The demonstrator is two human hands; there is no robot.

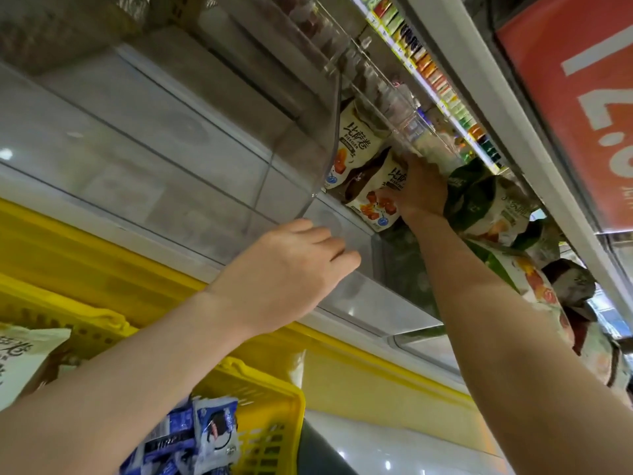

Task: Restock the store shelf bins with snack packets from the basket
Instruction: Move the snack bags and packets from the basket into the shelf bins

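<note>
Shelf bin (380, 303) rim, right hand (422, 192) holding packet (371, 200)

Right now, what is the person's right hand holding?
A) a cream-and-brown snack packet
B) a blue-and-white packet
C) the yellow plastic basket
A: the right hand grips the cream-and-brown snack packet up inside the clear plastic bin.
</note>
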